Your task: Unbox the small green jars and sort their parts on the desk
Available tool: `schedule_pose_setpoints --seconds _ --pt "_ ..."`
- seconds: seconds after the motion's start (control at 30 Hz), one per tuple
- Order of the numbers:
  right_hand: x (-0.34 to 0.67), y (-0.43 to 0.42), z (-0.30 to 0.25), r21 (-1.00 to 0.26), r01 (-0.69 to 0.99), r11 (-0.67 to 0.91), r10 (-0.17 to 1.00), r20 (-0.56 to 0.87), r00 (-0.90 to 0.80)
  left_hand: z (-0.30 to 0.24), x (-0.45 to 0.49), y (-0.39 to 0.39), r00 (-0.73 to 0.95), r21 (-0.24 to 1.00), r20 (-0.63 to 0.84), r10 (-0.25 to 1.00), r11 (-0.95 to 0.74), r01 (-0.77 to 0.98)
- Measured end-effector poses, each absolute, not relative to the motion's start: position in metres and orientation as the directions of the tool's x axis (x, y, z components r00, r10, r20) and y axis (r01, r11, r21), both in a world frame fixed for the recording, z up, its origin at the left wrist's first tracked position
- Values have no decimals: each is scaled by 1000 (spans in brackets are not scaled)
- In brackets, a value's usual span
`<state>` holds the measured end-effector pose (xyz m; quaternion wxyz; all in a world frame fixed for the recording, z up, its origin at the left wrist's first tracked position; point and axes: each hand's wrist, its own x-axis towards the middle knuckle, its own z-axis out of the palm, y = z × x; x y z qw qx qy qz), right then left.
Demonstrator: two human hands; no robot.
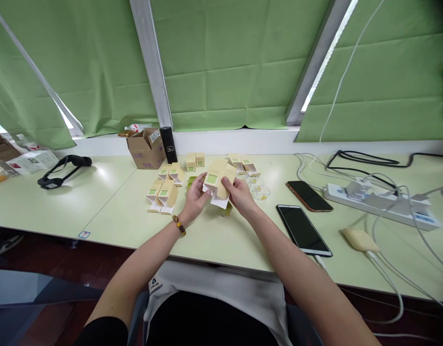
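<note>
Both hands hold a small cream cardboard box [217, 169] with a green label and open white flaps pointing down. My left hand [196, 199] grips its left side, with the thumb at the lower edge. On the other side, my right hand [242, 195] has its thumb pressed on the cardboard. Below the box, a small yellow-green round item [226, 210] is partly hidden. Similar boxes with open flaps [166, 192] stand left of my left hand. Green round pieces [191, 180] sit beside that hand. Several clear plastic containers [258, 187] lie right of the held box.
More small boxes [195, 161] stand further back, near a brown carton [146, 149] and a black cylinder [168, 144]. Two phones [303, 229], a white power strip [382, 204] and cables occupy the right. A black headset [64, 170] lies at left.
</note>
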<state>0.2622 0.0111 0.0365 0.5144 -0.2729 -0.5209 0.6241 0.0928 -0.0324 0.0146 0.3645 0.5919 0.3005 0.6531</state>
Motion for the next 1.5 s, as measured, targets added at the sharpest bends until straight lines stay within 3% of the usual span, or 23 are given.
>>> schedule_pose_setpoints --seconds 0.13,0.43,0.8,0.9,0.97,1.03,1.13,1.33,1.5 --pt "266 3 47 -912 -409 30 901 201 -383 11 87 -27 -83 848 487 869 -494 -191" --pt "266 8 41 -921 -375 105 948 207 -243 11 84 -27 3 866 479 878 -471 -169" --pt "261 3 42 -905 -293 307 887 384 -257 27 84 -30 -166 820 571 804 -570 54" --pt "261 3 41 -869 -323 375 851 461 -252 28 79 -31 -247 711 702 668 -671 210" --pt "262 5 39 -859 -280 429 852 488 -191 29 73 -33 -247 563 826 507 -727 393" --pt "263 8 36 -872 -212 441 874 471 -117 29 68 -35 -159 390 916 368 -728 563" --pt "263 13 32 -902 -176 394 909 411 -70 28 62 -36 -32 218 965 262 -723 655" --pt "263 10 35 -875 -171 453 873 474 -114 19 61 -35 -30 232 952 305 -653 721" --pt "263 3 35 -851 -189 490 843 518 -148 17 61 -33 -68 207 968 244 -608 767"
